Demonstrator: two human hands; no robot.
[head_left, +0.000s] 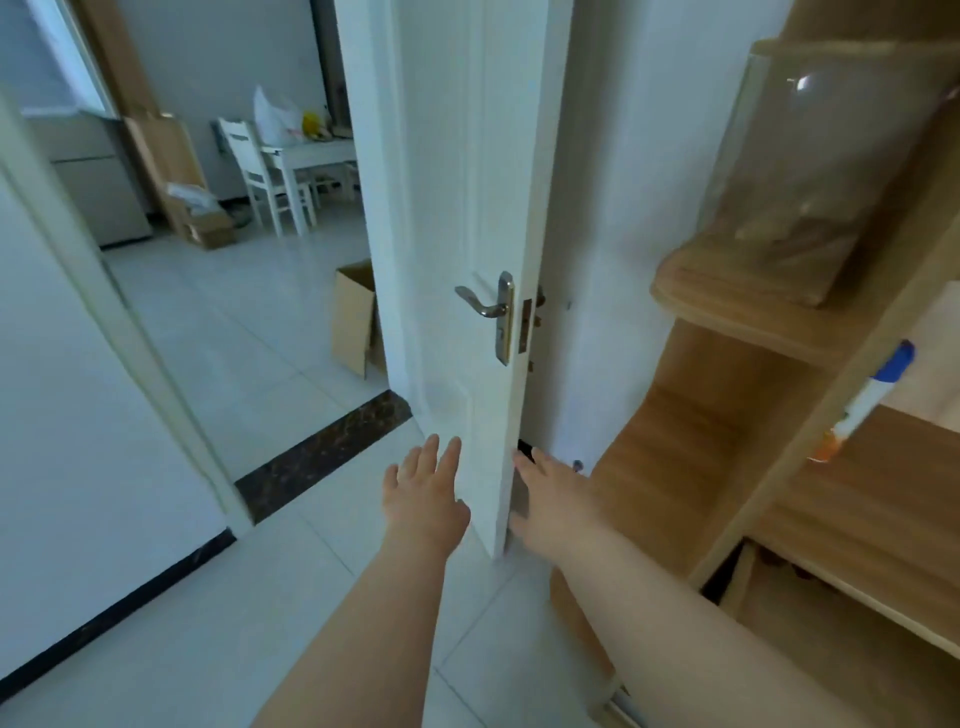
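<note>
A white door (457, 182) stands open, seen edge-on, with a metal lever handle (480, 306) at mid height. My left hand (423, 493) is stretched out with straight fingers near the door's lower face, fingertips at or close to the panel. My right hand (553, 499) reaches out on the other side of the door's edge, fingers straight, pointing toward a small black object (525, 450) low behind the door. Neither hand holds anything.
Wooden shelves (737, 291) stand at the right, with a clear container (826, 156) on top and a blue-capped marker (867, 397). A cardboard box (356, 317) sits past the dark threshold (322, 457). A white table and chair (270, 171) stand in the far room.
</note>
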